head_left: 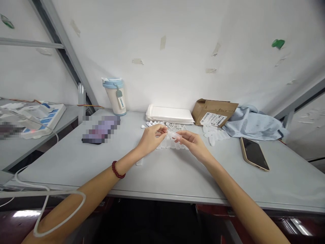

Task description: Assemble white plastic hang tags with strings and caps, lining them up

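A small translucent plastic tube (173, 135) is held above the desk in front of me. My right hand (191, 141) is closed, gripping the tube's right end between thumb and fingers. At its other end, my left hand (153, 138) is closed in a pinch; whatever lies between those fingertips is too small to make out. Below and behind both hands lie several similar clear tubes (169, 145). Small white caps (151, 123) and thin white stick-like pieces (179, 127) are spread just beyond them. Another clear piece (139, 162) rests beneath my left wrist.
White stacked packets (169, 114) and an open cardboard box (214, 112) stand by the wall, with clear pieces (215, 135) before the box. A tumbler (115, 96), a blurred phone-like object (101, 129), a phone (254, 154), blue cloth (254, 123) and a white cable (42, 193) surround the work area.
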Demonstrator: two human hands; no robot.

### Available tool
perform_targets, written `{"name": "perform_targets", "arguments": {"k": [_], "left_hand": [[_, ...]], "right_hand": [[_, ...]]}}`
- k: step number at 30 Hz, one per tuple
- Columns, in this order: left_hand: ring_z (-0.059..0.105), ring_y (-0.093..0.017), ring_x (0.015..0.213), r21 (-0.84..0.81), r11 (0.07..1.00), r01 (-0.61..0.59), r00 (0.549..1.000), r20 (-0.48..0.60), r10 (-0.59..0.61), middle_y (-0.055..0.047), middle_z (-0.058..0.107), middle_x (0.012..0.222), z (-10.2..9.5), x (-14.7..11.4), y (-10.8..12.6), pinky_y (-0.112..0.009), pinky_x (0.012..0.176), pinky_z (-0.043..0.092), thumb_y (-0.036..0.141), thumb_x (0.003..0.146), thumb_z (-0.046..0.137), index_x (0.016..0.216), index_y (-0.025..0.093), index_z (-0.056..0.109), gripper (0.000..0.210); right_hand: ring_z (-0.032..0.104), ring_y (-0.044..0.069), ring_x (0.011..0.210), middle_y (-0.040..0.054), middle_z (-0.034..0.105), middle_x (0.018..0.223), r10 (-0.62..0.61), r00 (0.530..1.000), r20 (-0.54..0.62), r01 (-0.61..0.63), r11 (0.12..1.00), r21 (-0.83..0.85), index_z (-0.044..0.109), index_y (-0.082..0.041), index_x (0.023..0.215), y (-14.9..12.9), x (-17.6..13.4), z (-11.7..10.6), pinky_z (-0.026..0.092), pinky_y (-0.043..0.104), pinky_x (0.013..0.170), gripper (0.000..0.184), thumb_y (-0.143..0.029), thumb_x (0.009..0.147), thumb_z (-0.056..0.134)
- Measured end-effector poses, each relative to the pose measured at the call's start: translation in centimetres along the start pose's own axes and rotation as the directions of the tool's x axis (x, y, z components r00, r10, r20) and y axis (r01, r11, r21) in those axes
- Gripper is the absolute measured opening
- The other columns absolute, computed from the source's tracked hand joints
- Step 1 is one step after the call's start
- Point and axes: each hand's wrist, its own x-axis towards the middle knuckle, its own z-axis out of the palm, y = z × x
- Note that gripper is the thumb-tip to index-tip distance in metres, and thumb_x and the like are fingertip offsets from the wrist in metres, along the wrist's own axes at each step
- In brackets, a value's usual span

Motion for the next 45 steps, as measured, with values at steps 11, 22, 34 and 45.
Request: {"name": "perform_targets", "arguments": {"k": [11, 22, 34, 45], "left_hand": [[0.061, -0.016, 0.086, -0.055, 0.995, -0.089, 0.995, 0.028, 0.091, -0.006, 0.064, 0.091, 0.1, -0.2, 0.4, -0.032, 0.078, 0.055, 0.018, 0.078, 0.057, 0.085, 0.016, 0.066, 0.011], [0.061, -0.015, 0.084, -0.05, 0.989, -0.136, 0.985, 0.1, 0.141, -0.005, 0.065, 0.088, 0.1, -0.4, 0.8, -0.029, 0.075, 0.052, 0.017, 0.081, 0.054, 0.081, 0.017, 0.066, 0.012], [0.061, -0.015, 0.088, -0.113, 0.99, -0.09, 0.994, 0.055, 0.096, -0.005, 0.063, 0.092, 0.2, -0.4, 0.8, -0.03, 0.081, 0.053, 0.019, 0.081, 0.055, 0.087, 0.016, 0.064, 0.011], [0.051, -0.025, 0.111, 0.348, 0.823, -0.448, 0.893, 0.211, 0.397, -0.012, 0.055, 0.117, 0.6, -1.4, 1.2, -0.042, 0.093, 0.046, 0.023, 0.079, 0.063, 0.112, 0.018, 0.054, 0.034]], "right_hand": [[0.061, 0.016, 0.067, 0.0065, 0.07, 0.082, -0.01, 0.996, 0.087, 0.008, 1.0, 0.017, 0.061, -0.016, 0.104, 0.2, -0.1, 0.4, 0.047, 0.032, 0.068, 0.04, -0.045, 0.076, 0.064], [0.06, 0.015, 0.066, 0.0066, 0.07, 0.081, -0.033, 0.989, 0.141, 0.035, 0.999, -0.016, 0.053, -0.017, 0.12, 0.3, -0.2, 0.3, 0.048, 0.031, 0.066, 0.047, -0.042, 0.08, 0.06], [0.061, 0.016, 0.068, 0.0069, 0.07, 0.083, -0.082, 0.982, 0.171, 0.078, 0.996, 0.032, 0.052, -0.017, 0.12, 0.2, -0.2, 0.4, 0.047, 0.031, 0.065, 0.048, -0.042, 0.081, 0.06], [0.064, 0.018, 0.074, 0.0047, 0.07, 0.078, -0.06, 0.981, 0.182, 0.037, 0.992, 0.123, 0.049, -0.019, 0.114, 0.0, -0.2, 0.5, 0.047, 0.03, 0.064, 0.043, -0.045, 0.081, 0.058]]}}
